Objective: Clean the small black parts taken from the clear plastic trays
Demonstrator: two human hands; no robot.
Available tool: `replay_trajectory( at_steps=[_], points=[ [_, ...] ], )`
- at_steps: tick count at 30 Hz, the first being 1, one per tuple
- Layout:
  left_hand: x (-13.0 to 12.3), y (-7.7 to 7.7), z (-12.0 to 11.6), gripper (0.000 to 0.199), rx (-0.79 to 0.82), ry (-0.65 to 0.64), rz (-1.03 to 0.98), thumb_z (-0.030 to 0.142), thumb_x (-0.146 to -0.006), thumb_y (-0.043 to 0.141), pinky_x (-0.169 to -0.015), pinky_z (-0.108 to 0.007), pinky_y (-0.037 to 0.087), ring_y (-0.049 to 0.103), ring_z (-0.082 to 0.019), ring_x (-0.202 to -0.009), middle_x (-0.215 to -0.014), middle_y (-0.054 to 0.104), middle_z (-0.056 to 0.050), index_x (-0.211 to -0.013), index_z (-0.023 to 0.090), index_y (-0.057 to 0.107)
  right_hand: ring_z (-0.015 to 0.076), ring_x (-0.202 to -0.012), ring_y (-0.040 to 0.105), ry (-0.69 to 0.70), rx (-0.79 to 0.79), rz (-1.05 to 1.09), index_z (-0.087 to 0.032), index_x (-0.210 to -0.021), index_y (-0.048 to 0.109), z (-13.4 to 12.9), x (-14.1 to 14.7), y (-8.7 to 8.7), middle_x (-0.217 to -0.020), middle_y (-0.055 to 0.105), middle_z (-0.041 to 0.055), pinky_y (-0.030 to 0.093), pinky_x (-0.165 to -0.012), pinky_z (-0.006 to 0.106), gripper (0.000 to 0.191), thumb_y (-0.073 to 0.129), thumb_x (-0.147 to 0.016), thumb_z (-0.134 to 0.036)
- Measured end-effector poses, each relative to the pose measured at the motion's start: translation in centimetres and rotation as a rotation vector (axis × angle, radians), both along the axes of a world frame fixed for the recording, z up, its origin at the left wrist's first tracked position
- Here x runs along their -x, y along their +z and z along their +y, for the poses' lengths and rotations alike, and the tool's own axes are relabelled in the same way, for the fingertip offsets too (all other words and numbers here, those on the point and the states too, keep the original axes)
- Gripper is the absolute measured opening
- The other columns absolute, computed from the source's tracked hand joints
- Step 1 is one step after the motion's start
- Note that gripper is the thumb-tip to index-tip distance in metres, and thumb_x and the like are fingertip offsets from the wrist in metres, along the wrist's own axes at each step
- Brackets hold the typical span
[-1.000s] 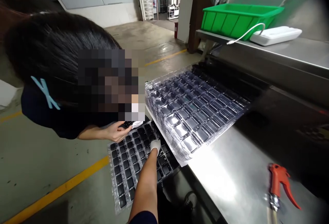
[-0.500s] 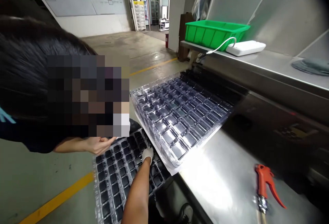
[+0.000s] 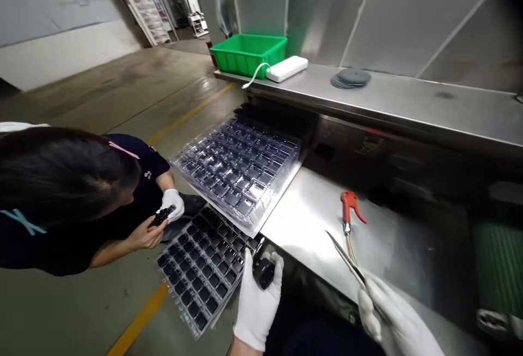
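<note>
My left hand (image 3: 257, 301), in a white glove, holds a small black part (image 3: 265, 273) between thumb and fingers, in front of the steel table's edge. On the right, my gloved right hand (image 3: 384, 307) grips metal tweezers (image 3: 347, 258), their tips pointing up and left over the table. Left of my left hand is a clear tray (image 3: 196, 274) with black parts in its pockets. A stack of clear plastic trays (image 3: 232, 170) stands on the steel table (image 3: 294, 209). The red air gun (image 3: 350, 206) lies beyond the tweezers.
At the left, a person (image 3: 134, 203) bends over the lower tray and handles a black part. A shelf (image 3: 318, 89) above the table carries a green bin (image 3: 249, 53), a white device (image 3: 287, 68) and grey discs (image 3: 350, 78).
My left hand has come up out of the lower tray with a black part. My right hand with the tweezers has come into view. The view has swung right.
</note>
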State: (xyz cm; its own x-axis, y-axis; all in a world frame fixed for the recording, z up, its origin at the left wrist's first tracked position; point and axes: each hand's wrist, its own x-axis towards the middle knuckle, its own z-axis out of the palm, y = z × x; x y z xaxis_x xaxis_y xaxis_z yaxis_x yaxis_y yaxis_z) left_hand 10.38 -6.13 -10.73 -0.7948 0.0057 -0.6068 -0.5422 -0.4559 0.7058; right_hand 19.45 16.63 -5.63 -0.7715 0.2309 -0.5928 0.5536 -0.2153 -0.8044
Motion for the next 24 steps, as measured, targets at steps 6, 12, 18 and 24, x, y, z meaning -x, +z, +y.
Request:
replay_trajectory(
  at_steps=[6,12,18,24],
  points=[
    [0.7,8.6,1.9,0.056,-0.806,-0.072,-0.215,0.063,-0.084,0.077,-0.082,-0.014,0.062,0.075,-0.011,-0.095,-0.106,0.074,-0.006,-0.113,0.015,0.071,0.0174,-0.067,0.036,-0.068,0.162,0.069,-0.023,-0.096,0.064,0.1,0.5,4.0,-0.065,0.044,-0.0008,0.036,-0.074,0.033,0.045,0.044,-0.105,-0.062],
    [0.0,12.3,3.7,0.035,-0.574,-0.307,0.061,0.021,-0.076,0.092,-0.100,-0.020,0.058,0.074,-0.019,-0.115,-0.116,0.076,-0.005,-0.108,0.019,0.080,0.0154,-0.062,0.025,-0.116,0.133,0.119,-0.021,-0.088,0.059,1.1,0.2,4.3,-0.064,0.027,-0.0036,0.028,-0.064,0.032,0.039,0.042,-0.105,-0.051],
    [-0.5,14.4,5.3,0.040,0.144,-0.473,0.331,0.030,-0.084,0.086,-0.119,-0.043,0.049,0.066,-0.028,-0.130,-0.135,0.072,-0.009,-0.122,0.023,0.075,0.0146,-0.061,0.021,-0.203,0.188,0.146,-0.020,-0.087,0.057,2.7,-0.9,2.1,-0.065,0.027,-0.0041,0.027,-0.061,0.032,0.036,0.043,-0.105,-0.048],
    [-0.4,14.9,6.2,0.030,0.490,-0.557,0.419,0.037,-0.090,0.078,-0.103,-0.039,0.061,0.076,-0.026,-0.107,-0.115,0.079,-0.007,-0.116,0.023,0.076,0.0142,-0.060,0.023,-0.227,0.251,0.172,-0.020,-0.087,0.059,3.8,-1.4,1.1,-0.066,0.032,-0.0034,0.029,-0.059,0.031,0.031,0.050,-0.102,-0.046]
  ],
)
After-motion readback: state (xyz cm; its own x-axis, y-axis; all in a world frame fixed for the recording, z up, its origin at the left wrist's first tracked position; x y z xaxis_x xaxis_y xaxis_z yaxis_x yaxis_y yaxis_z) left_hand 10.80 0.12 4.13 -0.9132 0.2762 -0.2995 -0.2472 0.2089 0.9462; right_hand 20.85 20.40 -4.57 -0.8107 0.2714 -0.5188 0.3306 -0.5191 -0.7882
